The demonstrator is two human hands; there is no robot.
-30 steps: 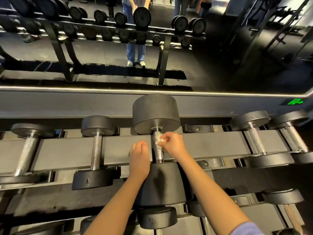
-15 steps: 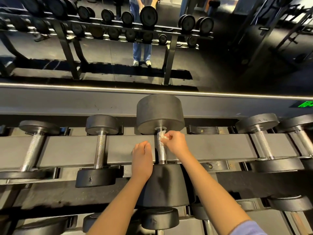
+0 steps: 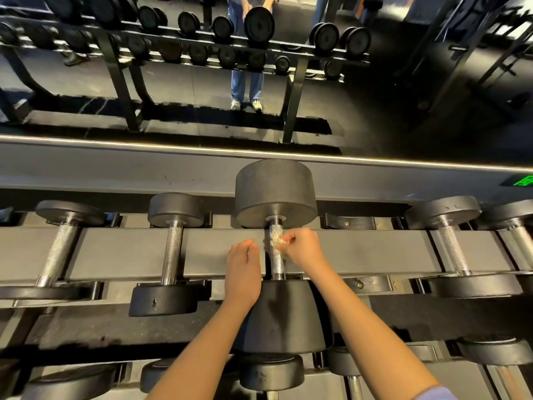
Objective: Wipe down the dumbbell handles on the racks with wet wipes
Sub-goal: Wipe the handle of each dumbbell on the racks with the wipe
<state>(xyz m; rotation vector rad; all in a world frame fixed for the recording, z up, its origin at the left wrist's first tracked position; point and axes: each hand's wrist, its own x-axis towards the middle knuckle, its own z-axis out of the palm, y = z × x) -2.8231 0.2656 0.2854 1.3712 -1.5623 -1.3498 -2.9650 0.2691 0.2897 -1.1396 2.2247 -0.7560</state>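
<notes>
We are reaching both bare forearms forward over the rack [image 3: 121, 249], toward the largest dumbbell [image 3: 275, 194] in the middle of the upper row. Our right hand [image 3: 300, 248] is pinching a crumpled wet wipe [image 3: 276, 237] between thumb and fingertips and pressing it against the upper part of the knurled handle [image 3: 277, 262], just below the far weight head. Our left hand [image 3: 243, 265] is resting just left of that handle with its fingers curled downward; its back is facing us, so we cannot tell whether it is gripping anything. Its wrist is crossing the near weight head [image 3: 284, 316], which is also hiding part of the rack beneath it.

Smaller dumbbells are lying on either side, the nearest one [image 3: 172, 249] to the left. The lower row is being cut off at the bottom edge, and our right sleeve [image 3: 435, 394] is only just showing in the corner. A mirror [image 3: 375, 96] above is showing dark, blurry reflections.
</notes>
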